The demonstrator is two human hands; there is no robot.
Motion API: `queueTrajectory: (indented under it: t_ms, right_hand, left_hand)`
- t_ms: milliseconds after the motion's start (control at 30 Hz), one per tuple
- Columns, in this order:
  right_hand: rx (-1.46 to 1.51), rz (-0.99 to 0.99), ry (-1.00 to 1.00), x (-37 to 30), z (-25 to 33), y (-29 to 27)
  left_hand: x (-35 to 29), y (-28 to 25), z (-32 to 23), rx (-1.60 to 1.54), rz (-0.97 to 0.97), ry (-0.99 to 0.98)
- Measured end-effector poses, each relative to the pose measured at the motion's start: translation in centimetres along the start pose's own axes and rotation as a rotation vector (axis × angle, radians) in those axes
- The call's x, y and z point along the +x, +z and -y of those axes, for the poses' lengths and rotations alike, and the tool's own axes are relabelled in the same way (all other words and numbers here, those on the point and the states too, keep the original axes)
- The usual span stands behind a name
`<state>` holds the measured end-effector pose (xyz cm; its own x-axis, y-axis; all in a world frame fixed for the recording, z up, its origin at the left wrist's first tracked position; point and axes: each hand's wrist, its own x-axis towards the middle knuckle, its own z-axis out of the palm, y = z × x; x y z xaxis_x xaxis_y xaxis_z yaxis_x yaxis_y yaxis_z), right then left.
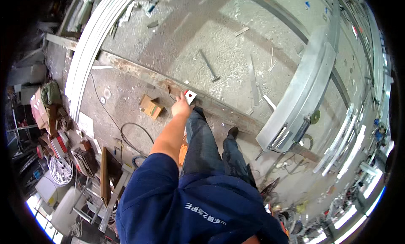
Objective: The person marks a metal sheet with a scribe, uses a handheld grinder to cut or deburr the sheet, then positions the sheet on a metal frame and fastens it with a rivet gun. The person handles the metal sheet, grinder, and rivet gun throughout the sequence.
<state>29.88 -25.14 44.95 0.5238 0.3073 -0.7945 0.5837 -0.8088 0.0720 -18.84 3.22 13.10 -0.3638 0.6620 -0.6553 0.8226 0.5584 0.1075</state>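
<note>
My left hand (180, 106) reaches forward over the floor, its fingers closed on a small white square piece (190, 97) with a red edge and a dark round spot in its middle. Whether it is a box or a plate I cannot tell. Just left of that hand sits an opened cardboard box (151, 107) on the floor. Beneath the hand a long rusty beam (143, 72) runs diagonally. My right hand is out of view; only a bit of skin shows at the bottom edge.
A hammer (208, 67) and thin metal strips (253, 77) lie beyond the beam. At the right, an angle grinder (304, 128) rests against a wide grey metal profile (295, 88). A black cable (122, 132) loops at the left, near long white profiles (86, 54).
</note>
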Motion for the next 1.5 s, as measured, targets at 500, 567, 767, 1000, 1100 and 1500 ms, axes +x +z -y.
queueTrajectory:
  t_ms: [500, 567, 767, 1000, 1100, 1500]
  right_hand:
    - [-0.11, 0.11, 0.06, 1.3, 20.5, 5.7]
    - [-0.111, 0.112, 0.044, 1.5, 21.2, 5.7]
    - [-0.063, 0.097, -0.002, 1.1, 21.1, 5.3]
    - [0.07, 0.06, -0.086, 0.7, 19.3, 5.5]
    - [0.147, 0.033, -0.135, 0.5, 17.7, 5.4]
    - [0.482, 0.071, -0.336, 3.1, 6.1, 6.3]
  left_hand:
    - [16.5, -12.0, 14.7, -0.07, -0.003, -0.289]
    - [16.8, -12.4, 15.0, -0.052, 0.002, -0.279]
    - [12.7, -13.5, 13.5, -0.169, -0.216, -0.346]
    - [4.7, -13.8, 8.1, -0.189, 0.138, 0.106]
    - [-1.4, -12.8, 3.9, -0.107, 0.445, 0.474]
    - [-22.4, -14.6, 0.6, 0.154, 0.644, 0.518]
